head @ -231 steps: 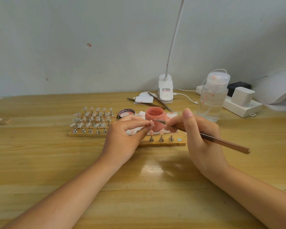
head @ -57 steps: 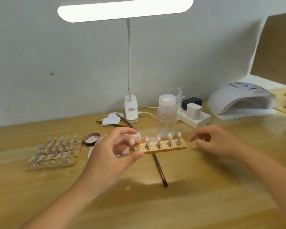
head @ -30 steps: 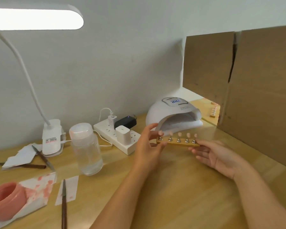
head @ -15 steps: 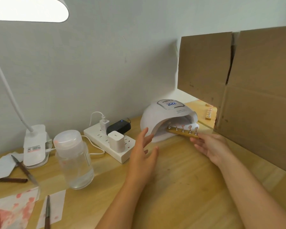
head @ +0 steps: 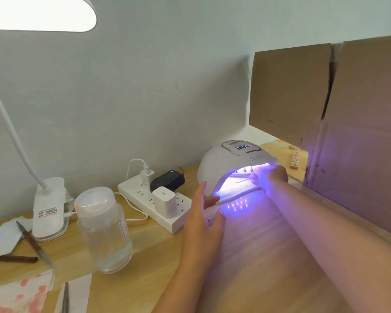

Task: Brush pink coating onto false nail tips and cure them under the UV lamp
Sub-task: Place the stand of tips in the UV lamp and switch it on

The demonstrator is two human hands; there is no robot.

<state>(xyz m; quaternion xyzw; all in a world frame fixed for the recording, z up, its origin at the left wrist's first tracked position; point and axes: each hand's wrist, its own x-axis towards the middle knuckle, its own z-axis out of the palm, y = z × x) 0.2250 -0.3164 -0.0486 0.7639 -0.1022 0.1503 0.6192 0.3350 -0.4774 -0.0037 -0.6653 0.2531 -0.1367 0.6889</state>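
Under the glowing white dome UV lamp (head: 235, 163) at two o'clock, the right hand (head: 271, 177) reaches beside the wooden nail strip (head: 243, 171); its grip is hidden. Left hand (head: 207, 213) hovers, fingers apart. A bump could smear wet pink tips.

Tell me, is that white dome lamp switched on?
On. The dome lamp glows violet inside, light spills onto the table, and its display is lit. The right hand reaches into it.

Single head view looks forward and down, close over the desk (head: 269, 256)
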